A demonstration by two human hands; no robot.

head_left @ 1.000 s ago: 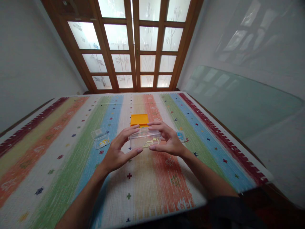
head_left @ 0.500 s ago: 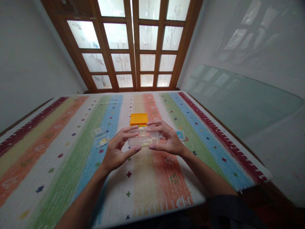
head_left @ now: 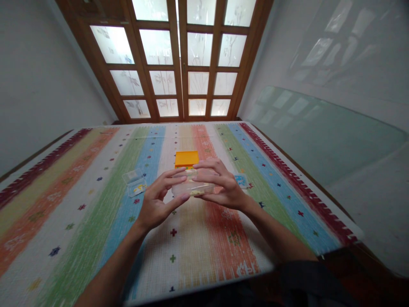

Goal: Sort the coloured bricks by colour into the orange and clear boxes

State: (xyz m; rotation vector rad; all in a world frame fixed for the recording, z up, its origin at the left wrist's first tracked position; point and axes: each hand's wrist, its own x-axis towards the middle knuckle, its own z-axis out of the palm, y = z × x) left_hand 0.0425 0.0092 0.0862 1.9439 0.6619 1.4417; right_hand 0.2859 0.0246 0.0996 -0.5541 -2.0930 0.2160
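Observation:
Between my two hands is a clear plastic box with small pale pieces inside, too blurred to name. My left hand grips its left end, thumb along the near side and fingers over the top. Around the right end my right hand is closed, its fingers lying across the top and hiding part of the box. Just behind the box stands an open yellow box, its lower front partly covered by my fingers.
Left of my hands lies an open clear case with yellow pieces in it. Beyond my right hand sits a clear case holding blue pieces. A striped cloth covers the table. Wooden glazed doors stand behind the far edge.
My right fingers have slid left across the top of the clear box, and the right thumb has shifted along its near side. My left hand has barely moved.

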